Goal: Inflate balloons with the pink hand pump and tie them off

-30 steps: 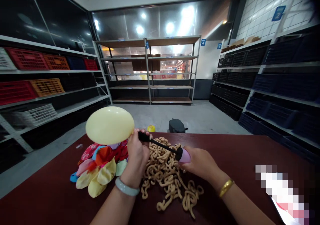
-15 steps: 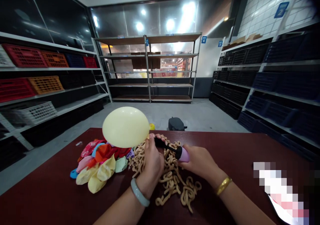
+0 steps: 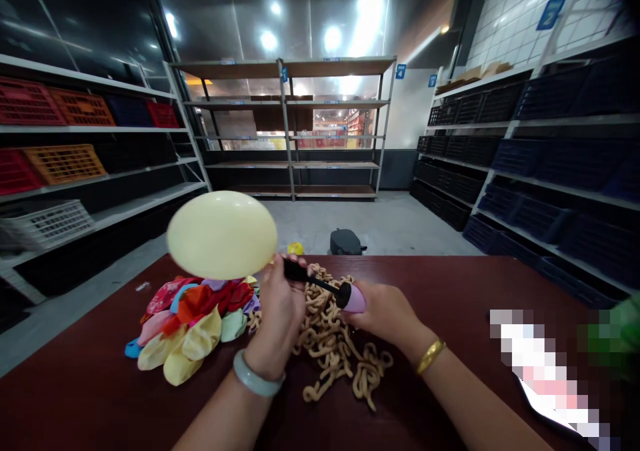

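A pale yellow balloon (image 3: pixel 223 235), blown up large, sticks out to the left above the table. My left hand (image 3: pixel 281 307) is closed around its neck and the black end of a hand balloon pump (image 3: pixel 324 284); the fingers partly hide the join. Closed on the pump's purple end (image 3: pixel 356 299) is my right hand (image 3: pixel 387 311). A black rod shows between the two hands. Left of my left hand lies a pile of limp balloons (image 3: pixel 195 307) in several colours. Under and in front of the hands spreads a heap of tan, curly, rope-like pieces (image 3: pixel 330 354).
The dark red table (image 3: pixel 440 284) carries a blurred-out white item (image 3: pixel 550 377) at right. A green blurred shape (image 3: pixel 617 334) shows at the right edge. Beyond are a grey bag (image 3: pixel 346 241) and a yellow object (image 3: pixel 295 247) on the floor, and shelves with crates (image 3: pixel 65 164).
The balloon has grown larger. Both hands, pump and balloon appear farther left, partly because the view shifted. More of the pump's rod shows. A green shape has appeared at the right edge.
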`<state>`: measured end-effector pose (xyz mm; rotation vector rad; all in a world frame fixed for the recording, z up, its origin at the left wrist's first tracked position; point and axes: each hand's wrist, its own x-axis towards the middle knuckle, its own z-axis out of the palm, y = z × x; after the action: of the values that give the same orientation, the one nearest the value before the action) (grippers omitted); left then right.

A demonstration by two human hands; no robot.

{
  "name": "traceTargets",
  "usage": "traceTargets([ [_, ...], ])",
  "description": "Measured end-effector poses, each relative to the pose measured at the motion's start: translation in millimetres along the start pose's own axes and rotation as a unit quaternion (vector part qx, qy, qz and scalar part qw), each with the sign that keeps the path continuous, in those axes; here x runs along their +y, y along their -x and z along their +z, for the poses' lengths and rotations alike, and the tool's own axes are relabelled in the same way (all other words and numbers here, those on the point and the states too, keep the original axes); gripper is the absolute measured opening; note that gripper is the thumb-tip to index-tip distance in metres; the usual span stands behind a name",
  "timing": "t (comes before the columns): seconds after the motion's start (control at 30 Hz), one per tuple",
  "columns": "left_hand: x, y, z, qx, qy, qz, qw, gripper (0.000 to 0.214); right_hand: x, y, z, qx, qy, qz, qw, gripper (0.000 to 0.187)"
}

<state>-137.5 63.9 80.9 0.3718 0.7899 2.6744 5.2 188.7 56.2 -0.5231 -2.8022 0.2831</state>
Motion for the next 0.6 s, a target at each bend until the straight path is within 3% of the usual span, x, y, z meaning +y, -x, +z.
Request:
traceTargets([
  [0.13,27.7,-25.7,-12.0,0.046,0.013,0.022,0.999,0.014,10.4,-1.2,-3.7,0.006,0.025,-0.004,1.000,0.039],
  [0.23,30.1,-29.1,-13.2,0.056,0.000,0.050,0.997,0.016,15.7,0.1,-8.0,0.002,0.046,-0.004,0.999,0.042],
  [0.37,9.0,-20.8,-11.5,0.025,-0.017,0.074,0.997,0.019,21.3,0.8,-10.4,-0.016,0.083,0.005,0.996,0.057],
  [0.6,-38.8,22.7,3.3,-0.044,-0.037,0.019,0.998,0.015,7.3,5.3,-7.3,-0.003,0.059,-0.010,0.998,0.060],
])
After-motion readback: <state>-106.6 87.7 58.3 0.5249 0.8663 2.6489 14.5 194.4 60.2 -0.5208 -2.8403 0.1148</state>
